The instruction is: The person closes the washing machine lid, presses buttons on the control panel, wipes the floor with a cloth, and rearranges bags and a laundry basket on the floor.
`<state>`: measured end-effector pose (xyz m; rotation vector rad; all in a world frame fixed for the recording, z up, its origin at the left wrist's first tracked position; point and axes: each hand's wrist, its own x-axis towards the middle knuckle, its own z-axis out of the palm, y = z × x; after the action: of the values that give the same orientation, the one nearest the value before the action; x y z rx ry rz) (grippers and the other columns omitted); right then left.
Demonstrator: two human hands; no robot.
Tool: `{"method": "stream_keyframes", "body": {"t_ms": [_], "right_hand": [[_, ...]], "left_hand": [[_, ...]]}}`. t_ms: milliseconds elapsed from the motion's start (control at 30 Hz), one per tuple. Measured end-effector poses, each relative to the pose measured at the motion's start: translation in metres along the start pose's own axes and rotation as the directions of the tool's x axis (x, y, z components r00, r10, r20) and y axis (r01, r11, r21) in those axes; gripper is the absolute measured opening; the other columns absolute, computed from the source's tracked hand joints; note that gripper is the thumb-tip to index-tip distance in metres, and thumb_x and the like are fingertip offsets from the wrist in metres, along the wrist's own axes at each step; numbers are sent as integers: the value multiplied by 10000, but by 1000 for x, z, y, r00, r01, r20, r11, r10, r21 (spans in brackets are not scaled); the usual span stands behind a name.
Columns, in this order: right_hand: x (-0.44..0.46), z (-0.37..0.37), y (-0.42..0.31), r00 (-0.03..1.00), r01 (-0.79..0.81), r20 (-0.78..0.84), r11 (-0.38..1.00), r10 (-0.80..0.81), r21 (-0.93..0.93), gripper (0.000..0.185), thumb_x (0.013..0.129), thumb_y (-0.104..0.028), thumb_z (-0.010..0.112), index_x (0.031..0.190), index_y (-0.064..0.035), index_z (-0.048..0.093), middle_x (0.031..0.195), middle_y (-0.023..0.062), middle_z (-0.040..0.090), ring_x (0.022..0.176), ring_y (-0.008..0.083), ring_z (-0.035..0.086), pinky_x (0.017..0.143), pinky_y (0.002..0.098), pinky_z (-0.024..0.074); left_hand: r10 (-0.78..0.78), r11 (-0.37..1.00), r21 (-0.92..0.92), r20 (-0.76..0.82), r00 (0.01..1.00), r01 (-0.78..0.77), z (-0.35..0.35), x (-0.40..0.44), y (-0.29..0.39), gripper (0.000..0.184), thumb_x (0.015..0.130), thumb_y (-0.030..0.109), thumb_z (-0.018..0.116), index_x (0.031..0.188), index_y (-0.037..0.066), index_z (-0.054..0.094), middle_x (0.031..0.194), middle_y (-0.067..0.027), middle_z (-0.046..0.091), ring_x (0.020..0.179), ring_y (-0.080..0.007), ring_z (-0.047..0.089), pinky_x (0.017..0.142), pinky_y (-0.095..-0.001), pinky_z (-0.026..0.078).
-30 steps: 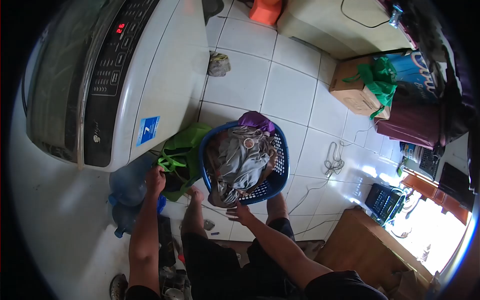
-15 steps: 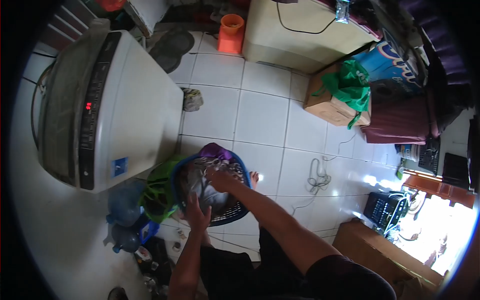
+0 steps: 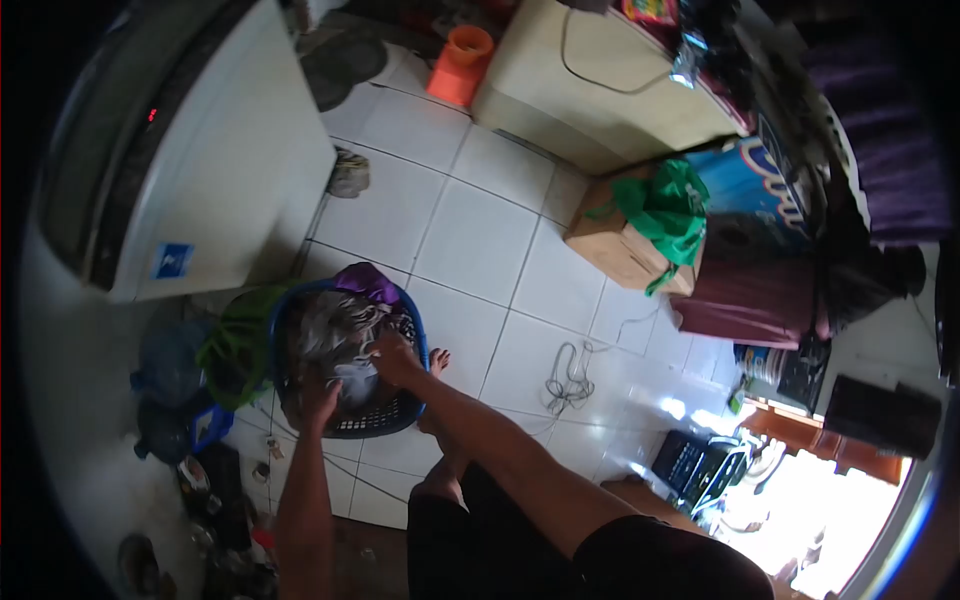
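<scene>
A blue plastic basket with perforated sides stands on the tiled floor, full of clothes. Grey clothes fill its middle, and a purple cloth lies over its far rim. My left hand is on the grey clothes at the near left side; its fingers are partly hidden among them. From the right, my right hand reaches into the basket, its fingers closed on the grey clothes. A green bag is beside the basket on the left.
A washing machine stands at the upper left. Large water bottles are at the left. A cardboard box bears a green plastic bag. A coiled cable lies on the floor. Farther back is an orange bin.
Both hands have moved from outside the basket, the left one off the green bag, onto the clothes inside. The view has shifted, and the basket now appears farther left.
</scene>
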<state>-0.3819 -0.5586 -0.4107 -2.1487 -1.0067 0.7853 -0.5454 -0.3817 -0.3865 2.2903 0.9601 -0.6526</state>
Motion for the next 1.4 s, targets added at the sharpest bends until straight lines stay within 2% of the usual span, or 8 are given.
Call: {"method": "stream_keyframes", "body": {"t_ms": [200,567,800,900,967,1067,1167,1400], "right_hand": [[-32,-138,-16,961,-261,-31,937,276,230,443,807,-438,708,859,1,680,900,183,660,850,334,656,776,405,521],[52,-337,34,914,-371,-101,909,394,189,405,920,-387,626,1057,-6,636,761,97,675,642,154,669,578,300,512],[266,-365,144,968,-205,-168,972,185,-114,505,832,-379,721,1198,-52,603,976,175,681,849,278,687,744,402,539],[360,-385,189,970,-207,-172,958,174,-198,563,773,-237,761,1240,-77,491,1026,190,624,991,375,596,853,484,480],[425,-403,243,957,-28,-275,918,-89,-395,405,788,-173,720,1130,-78,527,1048,203,618,988,392,592,860,487,477],[506,-471,234,946,-201,-316,903,78,-380,320,799,-178,679,1058,-35,559,1021,219,628,942,406,615,802,492,501],[535,-506,208,906,-316,-385,886,176,-338,449,809,-232,679,1152,5,511,1059,245,644,1007,410,620,858,481,501],[434,-419,209,941,-109,228,862,250,-495,421,917,-439,437,969,-84,656,1046,202,656,958,378,637,868,502,478]], "left_hand": [[-143,933,-359,-314,939,22,39,-176,-15,620,869,255,695,1347,-51,445,1287,-258,517,1231,-397,482,1047,-456,376],[-812,192,-492,407,419,849,117,-383,-17,632,879,312,662,1394,53,403,1278,-208,525,1189,-356,497,977,-460,425],[-771,153,-556,450,450,817,97,-305,39,623,899,331,619,1438,150,364,1279,-141,533,1110,-308,534,880,-452,466],[-528,428,-654,380,760,624,135,-263,23,623,907,339,601,1456,191,347,1279,-112,536,1077,-288,549,839,-448,484],[-742,-37,-763,454,494,646,54,-174,131,655,914,296,587,1475,167,275,1192,-69,548,986,-238,536,734,-413,483],[-741,-63,-798,439,507,599,25,-117,188,658,859,142,663,1412,27,325,1032,-111,589,885,-195,585,675,-361,508],[-672,265,-775,277,686,573,47,-107,193,687,884,177,638,1445,21,273,1095,-102,568,926,-168,545,713,-328,484],[-693,-98,-949,282,664,301,-6,-88,191,371,1011,282,454,1277,28,499,1116,-83,589,1033,-199,560,855,-341,455]]}}
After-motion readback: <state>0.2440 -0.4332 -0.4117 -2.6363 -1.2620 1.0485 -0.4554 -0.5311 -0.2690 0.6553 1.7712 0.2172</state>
